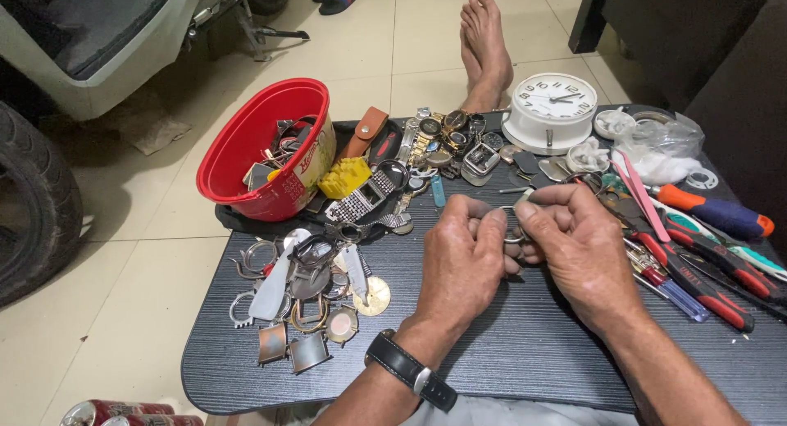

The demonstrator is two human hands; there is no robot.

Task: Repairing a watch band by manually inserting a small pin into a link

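**Both hands pinched on a small metal ring above a crowded low bench**

The left hand [461, 258] and right hand [574, 241] met over the middle of the dark wood-grain bench [508, 352], fingers curled in and thumbs pressed close. Between them sat a small silver metal ring, probably a watch part [515, 233]; it was mostly hidden by the fingertips, so its exact kind could not be told. Both hands were closed on it from opposite sides, raised just above the bench surface, likely so the piece could be turned and seen at close range. A black strap wristwatch with a silver buckle [407, 369] sat on the left wrist.

Placement looked sorted by kind. Loose silver and gold watch cases and bezels [303, 299] lay heaped at the near left. A round red plastic bowl of straps and scraps [246, 151] stood tilted at the far left, its rim resting off the bench edge. A row of assembled wristwatches and metal bands [434, 143] ran along the far side. A white round table clock [551, 110] stood far right of centre, face up. Red-handled pliers [697, 282] and an orange-and-blue handled screwdriver [717, 213] lay to the right, handles angled toward the right hand, seemingly for easy pickup. The person's bare feet [485, 45] rested on the tiled floor beyond the bench.
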